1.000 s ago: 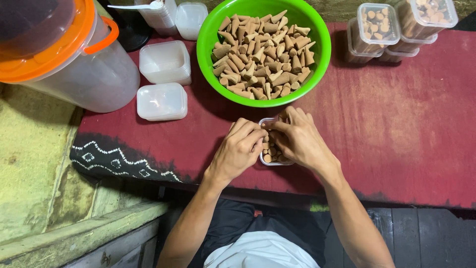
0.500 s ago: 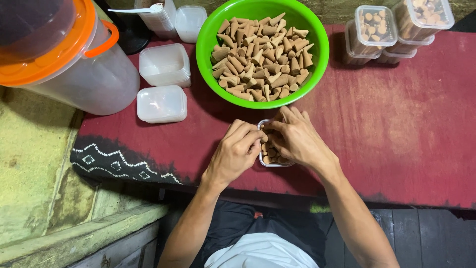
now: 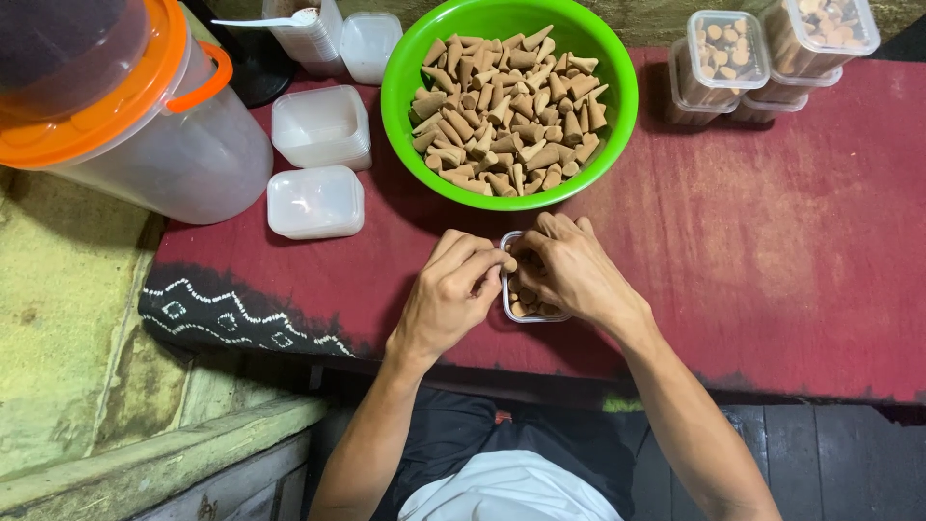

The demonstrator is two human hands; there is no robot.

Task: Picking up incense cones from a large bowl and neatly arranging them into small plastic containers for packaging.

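small clear box (image 3: 529, 311) of brown cones, both hands over it — left hand (image 3: 451, 294), right hand (image 3: 571, 270)

The small box (image 3: 529, 311) at centre is clear, thin plastic; the cones (image 3: 509, 95) in the upper middle look matt, dry and powdery, tan clay-like; their green bowl (image 3: 405, 58) is glossy smooth plastic; the cloth (image 3: 772, 241) over the desk is matt, worn dark red fabric; the tub (image 3: 193, 145) at upper left is cloudy plastic with a shiny orange lid (image 3: 116, 106); the lids (image 3: 315, 200) beside it are frosted plastic.
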